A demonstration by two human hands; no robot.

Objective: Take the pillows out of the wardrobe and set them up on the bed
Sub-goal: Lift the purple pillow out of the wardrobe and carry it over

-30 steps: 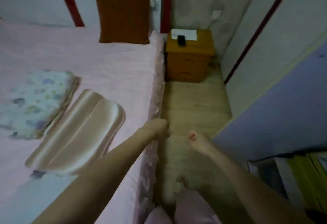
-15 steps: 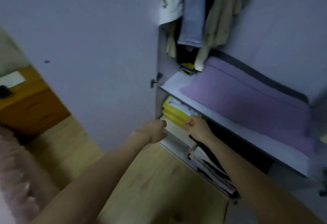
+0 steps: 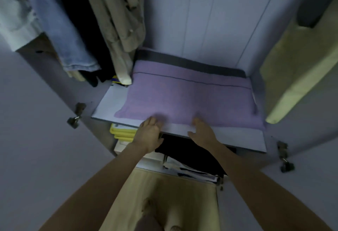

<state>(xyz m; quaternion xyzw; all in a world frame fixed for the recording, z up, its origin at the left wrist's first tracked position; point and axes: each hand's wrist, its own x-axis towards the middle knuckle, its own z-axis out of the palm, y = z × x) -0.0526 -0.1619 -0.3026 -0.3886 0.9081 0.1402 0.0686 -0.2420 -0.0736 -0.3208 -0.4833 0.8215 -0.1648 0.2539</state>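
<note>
I face the open wardrobe. A flat purple pillow point(image 3: 190, 95) lies on the white shelf point(image 3: 237, 136), with a dark grey one point(image 3: 192, 62) under or behind it. My left hand point(image 3: 149, 134) is at the shelf's front edge, fingers reaching the pillow's near edge. My right hand point(image 3: 202, 130) is open beside it, fingers spread and touching the pillow's front edge. Neither hand holds anything. The bed is out of view.
Hanging clothes point(image 3: 113, 20) fill the upper left of the wardrobe. A pale yellow cushion point(image 3: 300, 70) leans at the right. Below the shelf sit yellow boxes point(image 3: 122, 133) and dark folded items point(image 3: 190, 154). Both doors stand open, with wooden floor point(image 3: 164, 194) underfoot.
My view swung from the bed to the wardrobe. Both hands, fists before, opened and rose from the lower shelf to the purple pillow's front edge.
</note>
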